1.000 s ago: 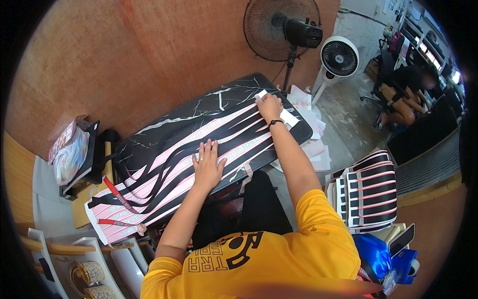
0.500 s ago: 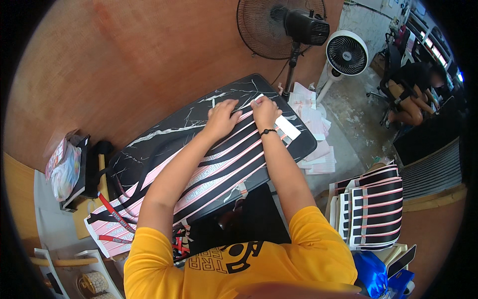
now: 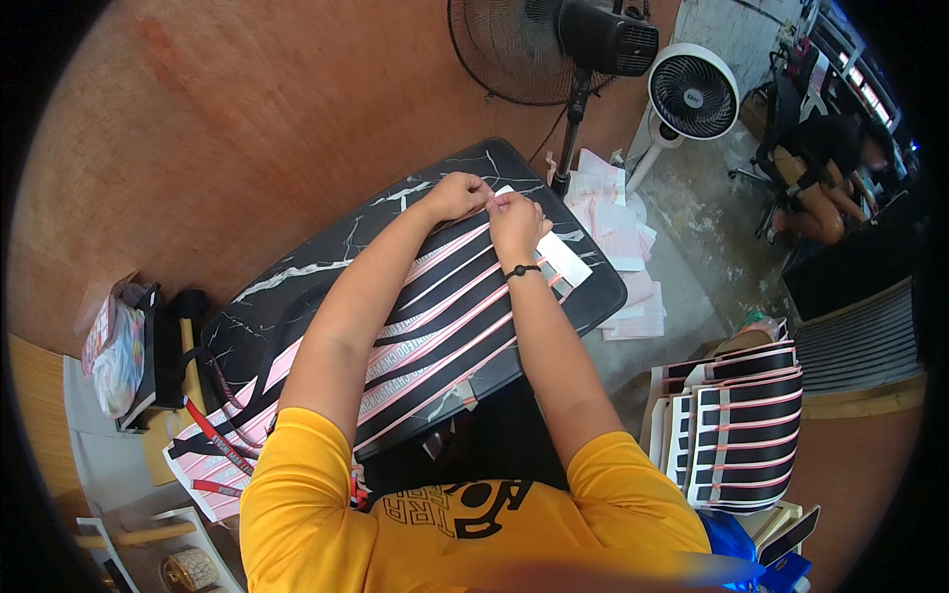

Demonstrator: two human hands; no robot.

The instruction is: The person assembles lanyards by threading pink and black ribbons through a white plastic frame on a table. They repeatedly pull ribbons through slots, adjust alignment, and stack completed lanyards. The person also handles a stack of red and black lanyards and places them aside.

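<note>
A long sheet (image 3: 425, 346) of pink-and-white printed paper with black ribbon strips running along it lies slantwise over the black marble-patterned table (image 3: 326, 259). At its far end, by the white edge, my left hand (image 3: 459, 197) and my right hand (image 3: 516, 225) meet fingertip to fingertip. The fingers of my left hand are pinched together; what is between them is too small to make out. My right hand, with a dark bracelet at its wrist, is closed at the sheet's far corner. Red printed straps (image 3: 219, 435) and loose black ribbons lie across the near left end.
Striped sheets (image 3: 746, 425) are stacked at the right. Printed papers (image 3: 618, 232) lie on the floor beyond the table, near a black fan (image 3: 605, 44) and a white fan (image 3: 694, 94). A plastic bag (image 3: 119, 361) is at the left. Another person (image 3: 825, 163) sits far right.
My left hand has moved right, from lying spread on the sheet to a pinch against my right fingertips. My right hand has shifted slightly left at the sheet's far end.
</note>
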